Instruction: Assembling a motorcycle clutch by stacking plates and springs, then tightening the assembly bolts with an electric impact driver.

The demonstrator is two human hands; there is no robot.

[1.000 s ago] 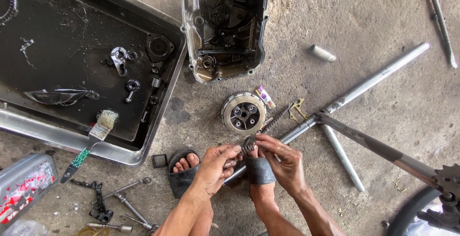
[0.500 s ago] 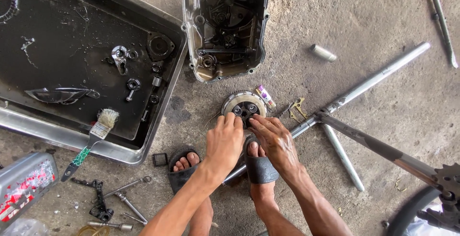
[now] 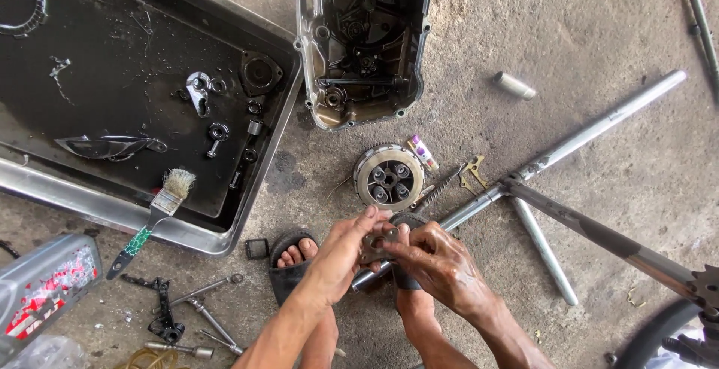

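I look down at a rough concrete floor (image 3: 569, 32), stained dark in places. A big metal tray (image 3: 82, 200) lies on it at the upper left, with a paintbrush (image 3: 153, 219) leaning over its near rim. Just right of the tray sits an open engine cover (image 3: 363, 40), inner side up. Below that rests a round clutch assembly (image 3: 388, 177), a small tube (image 3: 423, 152) just beside it. A long metal pipe (image 3: 599, 133) runs slantwise across the right side, a short grey cylinder (image 3: 514, 85) well apart above it. Loose tools (image 3: 195, 313) lie at the lower left, near a grey container (image 3: 45, 283). My sandalled foot (image 3: 292, 260) stands beside a small black square part (image 3: 257, 248).
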